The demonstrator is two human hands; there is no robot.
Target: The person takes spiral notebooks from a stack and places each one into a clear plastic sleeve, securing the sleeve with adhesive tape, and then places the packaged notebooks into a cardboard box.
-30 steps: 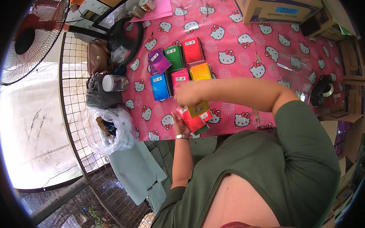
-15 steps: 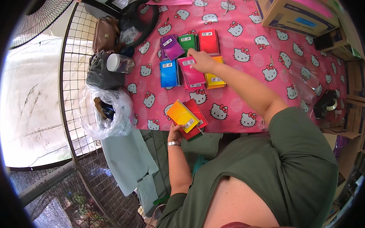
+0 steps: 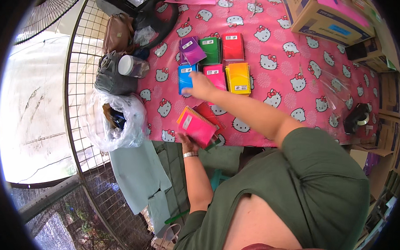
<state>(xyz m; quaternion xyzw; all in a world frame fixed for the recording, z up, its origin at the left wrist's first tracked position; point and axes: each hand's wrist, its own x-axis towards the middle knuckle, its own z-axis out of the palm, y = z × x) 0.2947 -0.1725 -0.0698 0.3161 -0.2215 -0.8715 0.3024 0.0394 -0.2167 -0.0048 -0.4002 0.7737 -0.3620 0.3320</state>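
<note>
My left hand [image 3: 189, 144] is closed on a fanned stack of small spiral notebooks at the table's near edge. A pink notebook [image 3: 197, 127] lies on top, with yellow, red and green ones partly showing beneath. My right hand [image 3: 201, 86] is over the blue notebooks [image 3: 186, 77], its thumb and fingers apart at their right side. Beside it are the pink stack [image 3: 215, 73] and the yellow stack [image 3: 239, 77]. Behind these sit purple [image 3: 193, 52], green [image 3: 210, 49] and red [image 3: 232, 46] notebooks. The top purple one is askew.
A pink patterned cloth [image 3: 269, 78] covers the table. At left are a plastic bag [image 3: 125, 134], a lidded jar [image 3: 132, 65], a grey bag [image 3: 112, 77] and a brown bag [image 3: 117, 33]. A cardboard box [image 3: 324, 21] stands far right; a tape dispenser [image 3: 357, 118] lies near right.
My right hand has moved left from the pink stack to the blue one. A pink notebook now lies on top of the stack in my left hand, covering most of the yellow one.
</note>
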